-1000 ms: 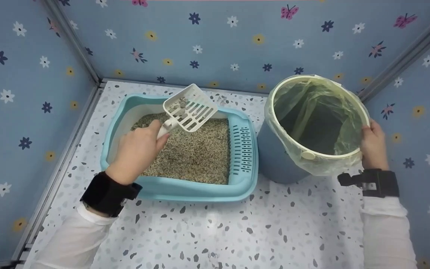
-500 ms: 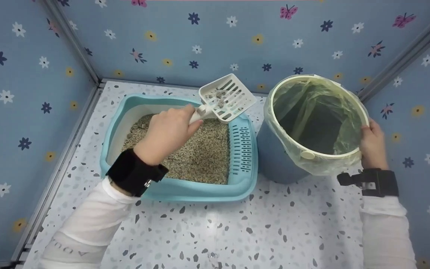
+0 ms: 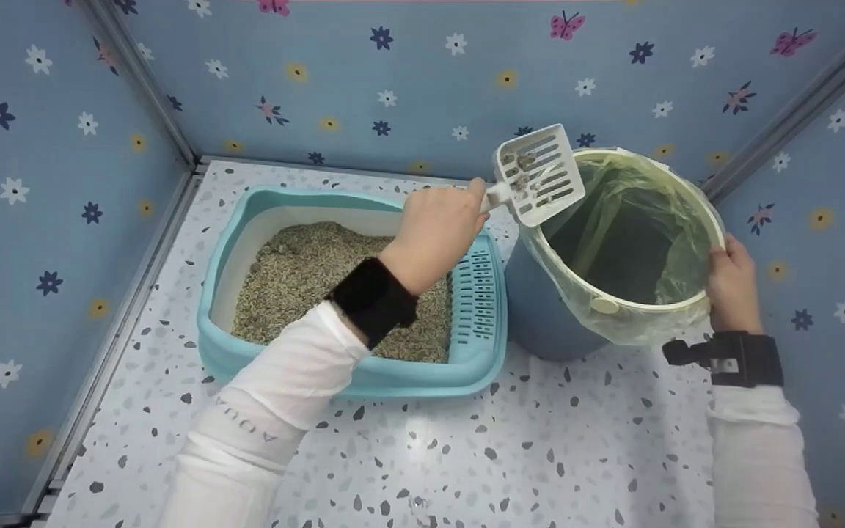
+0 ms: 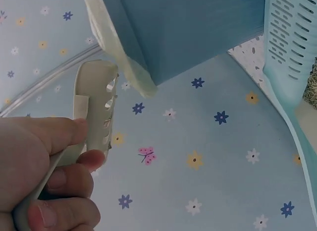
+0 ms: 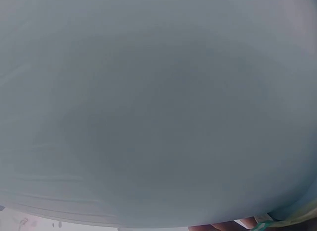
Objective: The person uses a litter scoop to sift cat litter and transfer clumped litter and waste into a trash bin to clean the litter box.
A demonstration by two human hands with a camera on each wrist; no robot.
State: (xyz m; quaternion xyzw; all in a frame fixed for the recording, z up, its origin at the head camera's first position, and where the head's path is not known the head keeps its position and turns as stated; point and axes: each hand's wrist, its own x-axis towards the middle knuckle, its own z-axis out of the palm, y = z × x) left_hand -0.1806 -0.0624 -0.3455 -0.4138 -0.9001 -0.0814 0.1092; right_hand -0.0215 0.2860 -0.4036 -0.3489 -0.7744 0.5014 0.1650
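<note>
My left hand point(image 3: 437, 227) grips the handle of a white slotted litter scoop point(image 3: 542, 176), whose head carries small greyish clumps point(image 3: 522, 163). The scoop head overlaps the left rim of a blue trash bin point(image 3: 551, 315) in the head view. In the left wrist view, thumb and curled fingers wrap the handle of the scoop point(image 4: 94, 87). My right hand point(image 3: 735, 290) holds the bin's right rim, thumb on top, over a yellowish bag liner point(image 3: 639, 323). The bin wall point(image 5: 158, 117) fills most of the right wrist view, with a few fingertips point(image 5: 220, 226) at its bottom edge.
A light-blue litter box point(image 3: 415, 378) with brownish litter point(image 3: 301, 268) stands left of the bin, its slotted ledge point(image 3: 475, 293) facing the bin. Both sit on a white speckled floor point(image 3: 466, 455). Flower-patterned blue walls point(image 3: 364, 95) rise behind and at both sides.
My left hand has carried the scoop rightward and away from me, from above the litter box to the bin's left rim. The right hand and the bin have stayed in place.
</note>
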